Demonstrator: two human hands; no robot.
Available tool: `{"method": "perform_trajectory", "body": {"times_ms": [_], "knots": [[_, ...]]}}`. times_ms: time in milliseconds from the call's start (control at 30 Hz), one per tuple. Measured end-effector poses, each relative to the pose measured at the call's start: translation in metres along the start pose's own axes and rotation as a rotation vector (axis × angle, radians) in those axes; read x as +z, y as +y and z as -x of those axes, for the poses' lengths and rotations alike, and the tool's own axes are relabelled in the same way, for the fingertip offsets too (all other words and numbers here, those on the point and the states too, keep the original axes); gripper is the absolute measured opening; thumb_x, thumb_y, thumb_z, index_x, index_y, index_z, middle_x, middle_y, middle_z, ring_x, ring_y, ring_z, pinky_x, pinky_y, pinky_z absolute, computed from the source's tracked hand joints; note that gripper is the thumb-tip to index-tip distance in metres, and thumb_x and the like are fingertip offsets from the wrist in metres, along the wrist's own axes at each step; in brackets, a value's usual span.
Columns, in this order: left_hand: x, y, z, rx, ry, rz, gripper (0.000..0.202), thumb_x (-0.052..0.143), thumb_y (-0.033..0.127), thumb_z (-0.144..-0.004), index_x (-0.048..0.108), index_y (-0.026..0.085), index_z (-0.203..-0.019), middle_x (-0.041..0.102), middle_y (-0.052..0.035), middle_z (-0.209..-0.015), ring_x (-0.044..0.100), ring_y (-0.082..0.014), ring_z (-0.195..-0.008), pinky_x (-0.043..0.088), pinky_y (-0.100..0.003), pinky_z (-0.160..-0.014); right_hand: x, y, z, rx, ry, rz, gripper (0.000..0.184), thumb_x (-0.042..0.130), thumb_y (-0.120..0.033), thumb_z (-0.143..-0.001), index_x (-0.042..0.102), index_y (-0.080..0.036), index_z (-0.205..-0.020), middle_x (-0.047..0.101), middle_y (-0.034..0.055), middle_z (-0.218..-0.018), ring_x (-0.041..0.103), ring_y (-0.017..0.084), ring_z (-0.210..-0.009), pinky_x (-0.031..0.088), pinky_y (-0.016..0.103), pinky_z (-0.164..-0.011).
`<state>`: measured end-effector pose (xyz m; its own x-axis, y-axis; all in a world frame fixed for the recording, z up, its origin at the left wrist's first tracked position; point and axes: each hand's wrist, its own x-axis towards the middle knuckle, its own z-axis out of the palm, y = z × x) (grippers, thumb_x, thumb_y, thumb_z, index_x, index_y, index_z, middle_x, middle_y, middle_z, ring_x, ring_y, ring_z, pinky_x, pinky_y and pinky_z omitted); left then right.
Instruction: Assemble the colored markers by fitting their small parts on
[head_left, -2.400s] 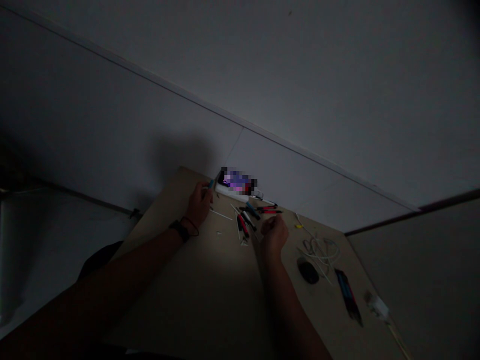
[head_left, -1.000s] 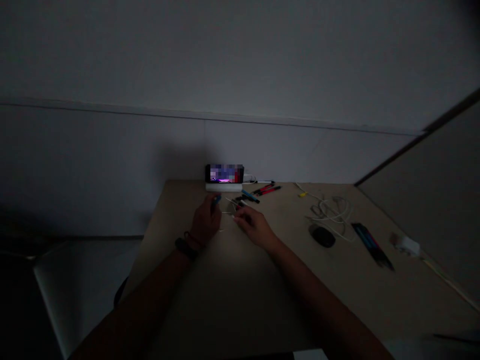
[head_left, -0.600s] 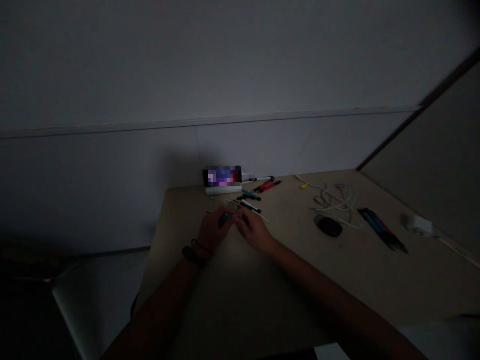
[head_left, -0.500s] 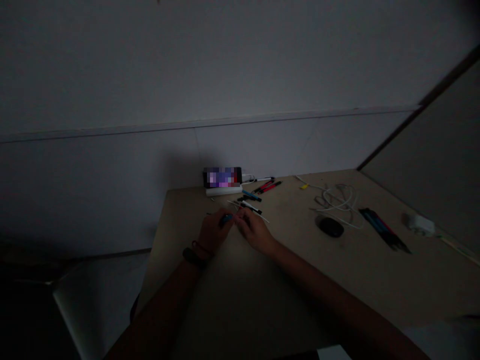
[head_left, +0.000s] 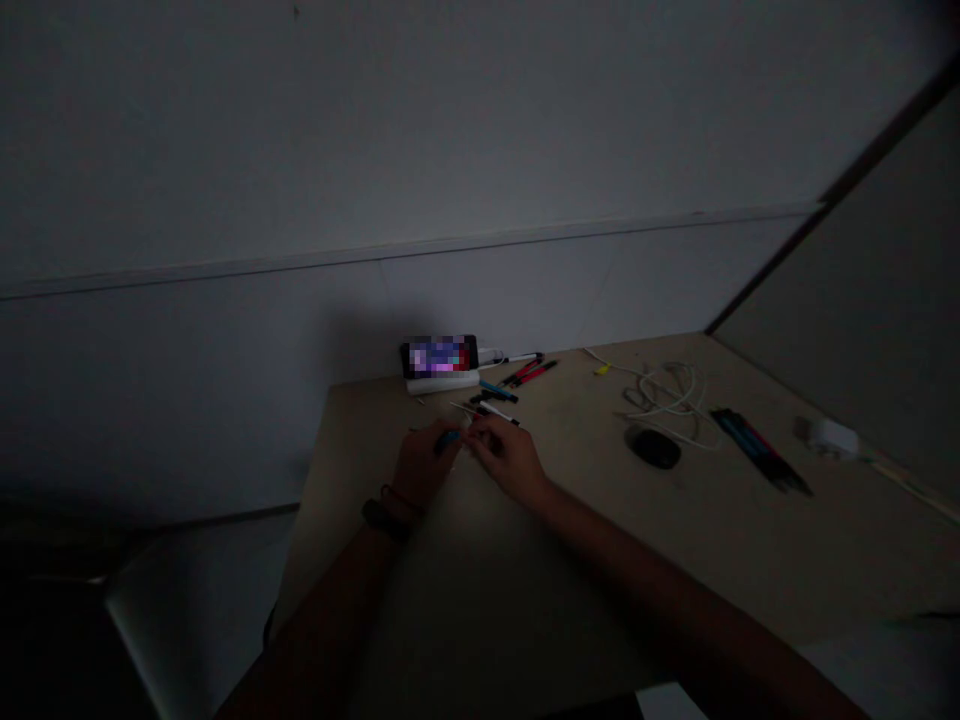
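Note:
My left hand [head_left: 426, 462], with a dark band at the wrist, is closed around a short blue pen part [head_left: 448, 439]. Close against its fingertips, my right hand [head_left: 511, 455] is pinched. Whatever lies between the right fingers is too small and dark to make out. Just beyond the hands are a thin white stick [head_left: 463, 407] and a white pen part [head_left: 498, 411], partly covered by the right hand. Further back lie black pen parts [head_left: 491, 396], a blue pen part [head_left: 497, 389] and red-and-black pens [head_left: 534, 373].
A lit phone [head_left: 439, 357] leans above a white block [head_left: 442, 382] near the wall. To the right are a black mouse [head_left: 654, 448], a coiled white cable [head_left: 667, 390], a bundle of dark pens [head_left: 759, 450] and a white plug adapter [head_left: 834, 438]. The table's left edge is near my left arm.
The view has shifted slightly. Both hands stay together at the fingertips, the left still around the blue part. The white stick's right end, visible before beyond my right hand, no longer shows.

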<state>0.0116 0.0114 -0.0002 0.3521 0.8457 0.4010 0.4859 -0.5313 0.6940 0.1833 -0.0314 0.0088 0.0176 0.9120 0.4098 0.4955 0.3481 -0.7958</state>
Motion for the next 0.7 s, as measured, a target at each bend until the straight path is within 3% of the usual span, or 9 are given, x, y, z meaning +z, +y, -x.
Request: {"method": "perform_trajectory", "body": {"times_ms": [200, 367, 533, 700], "knots": [[-0.001, 0.0012, -0.0015, 0.005, -0.015, 0.033, 0.02, 0.063, 0.036, -0.095, 0.075, 0.02, -0.096, 0.078, -0.0037, -0.084, 0.071, -0.0185, -0.074, 0.052, -0.029, -0.074, 0.0008, -0.0019, 0.0016, 0.016, 0.009, -0.009, 0.018, 0.065, -0.028, -0.089, 0.073, -0.022, -0.105, 0.074, 0.004, -0.087, 0.065, 0.017, -0.07, 0.05, 0.027, -0.066], [-0.0009, 0.0006, -0.002, 0.0, -0.033, 0.076, 0.02, 0.064, 0.035, -0.094, 0.078, 0.021, -0.101, 0.08, -0.004, -0.09, 0.073, -0.0193, -0.079, 0.055, -0.031, -0.079, -0.0018, -0.0024, -0.0007, -0.076, 0.013, 0.024, 0.018, 0.061, -0.03, -0.093, 0.078, -0.024, -0.096, 0.071, 0.0052, -0.084, 0.065, 0.019, -0.073, 0.052, 0.029, -0.07], [-0.0013, 0.0032, -0.002, 0.01, -0.055, 0.124, 0.024, 0.064, 0.038, -0.095, 0.078, 0.024, -0.109, 0.081, -0.005, -0.102, 0.075, -0.0213, -0.09, 0.056, -0.033, -0.083, -0.0038, 0.0022, -0.0028, -0.003, 0.054, 0.021, 0.017, 0.066, -0.035, -0.091, 0.078, -0.024, -0.091, 0.071, 0.0045, -0.079, 0.065, 0.019, -0.07, 0.052, 0.029, -0.067], [-0.0016, 0.0071, -0.0029, 0.0, 0.003, 0.102, 0.024, 0.062, 0.038, -0.097, 0.075, 0.022, -0.108, 0.08, -0.0055, -0.099, 0.074, -0.0205, -0.089, 0.056, -0.032, -0.083, -0.0043, 0.0013, -0.0033, 0.084, 0.101, -0.103, 0.023, 0.068, -0.042, -0.09, 0.077, -0.022, -0.094, 0.074, 0.0053, -0.08, 0.067, 0.019, -0.069, 0.053, 0.029, -0.065]]}}
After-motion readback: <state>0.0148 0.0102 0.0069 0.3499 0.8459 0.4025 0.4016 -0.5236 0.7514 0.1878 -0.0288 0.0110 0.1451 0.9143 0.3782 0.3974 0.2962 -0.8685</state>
